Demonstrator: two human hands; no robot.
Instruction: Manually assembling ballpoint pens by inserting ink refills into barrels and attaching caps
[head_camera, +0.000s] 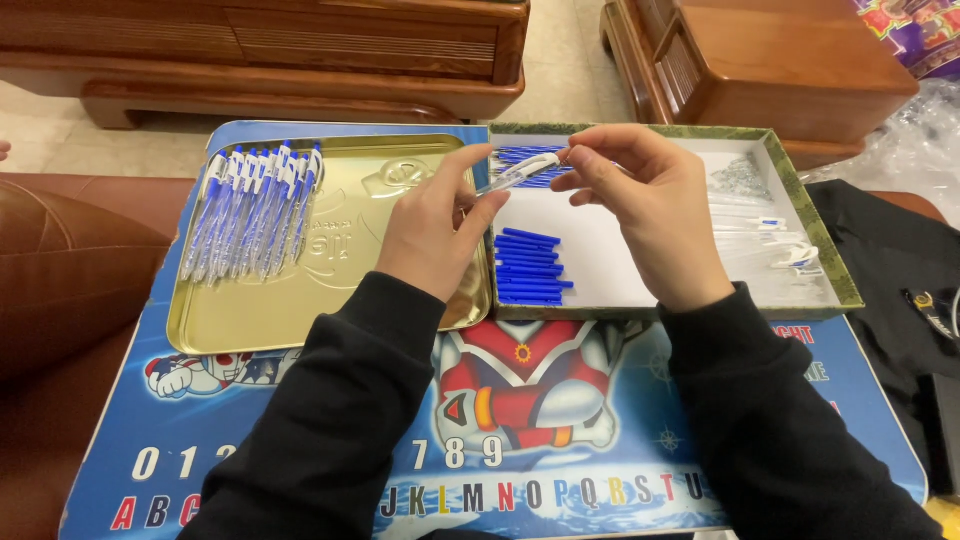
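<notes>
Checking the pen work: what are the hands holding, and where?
Both hold one clear pen barrel: left hand at its lower end, right hand at its upper end.

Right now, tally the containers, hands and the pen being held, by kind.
Gold tray: 1
Green-rimmed box: 1
Hands: 2, left hand and right hand
Pen held between them: 1
Total: 5
Finished pens in the tray overlap too much to count.

You are looking at two trays: one gold tin tray (300, 320) and one white box tray (620, 260). You are holding one clear pen barrel (520, 172). Roughly ten finished pens (250, 210) are lying in a row; the blue grips (528, 268) are too stacked to count.
</notes>
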